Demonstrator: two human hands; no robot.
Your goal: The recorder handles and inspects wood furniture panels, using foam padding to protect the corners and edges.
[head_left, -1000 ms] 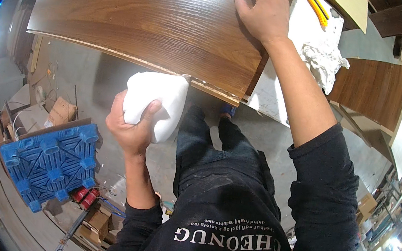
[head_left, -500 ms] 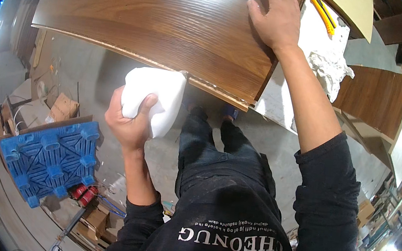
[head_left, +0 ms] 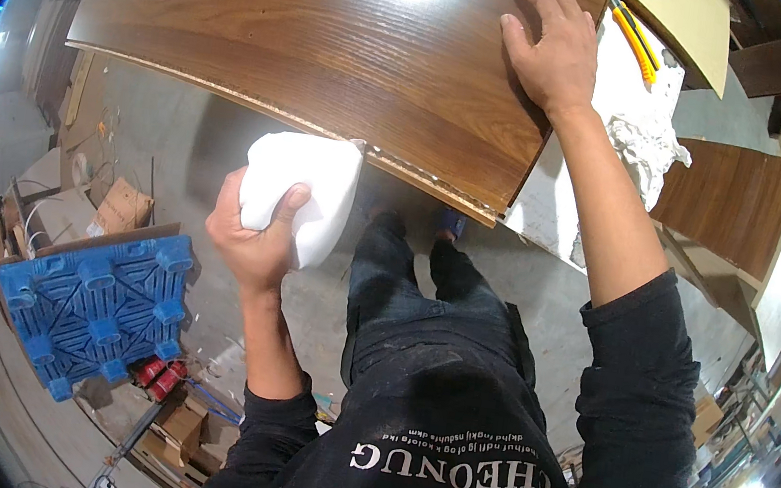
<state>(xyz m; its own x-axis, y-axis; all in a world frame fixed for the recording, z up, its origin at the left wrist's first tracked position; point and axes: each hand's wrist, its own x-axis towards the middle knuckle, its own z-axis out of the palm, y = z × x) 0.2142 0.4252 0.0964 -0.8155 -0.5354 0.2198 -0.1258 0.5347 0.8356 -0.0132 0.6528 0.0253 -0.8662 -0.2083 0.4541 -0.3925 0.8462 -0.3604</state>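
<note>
My left hand [head_left: 253, 235] is closed round a white, smooth plastic bottle [head_left: 317, 206], with the thumb pressed into its side. The bottle is tilted, and its narrow tip meets the near edge of a brown wood-grain board [head_left: 326, 51]. That edge shows raw chipboard; whether anything comes out of the tip I cannot make out. My right hand [head_left: 558, 55] lies on the board near its right end, fingers spread, holding nothing.
Right of the board, a yellow utility knife [head_left: 637, 45] and a crumpled white cloth or paper [head_left: 644, 148] lie on a white surface. Further right are more wood-grain panels [head_left: 727, 202]. A blue plastic pallet [head_left: 101, 301] and cardboard [head_left: 122, 208] stand at lower left.
The board and my right hand on it have shifted slightly to the right. My left hand has kept its hold on the bottle, its tip still at the board's edge.
</note>
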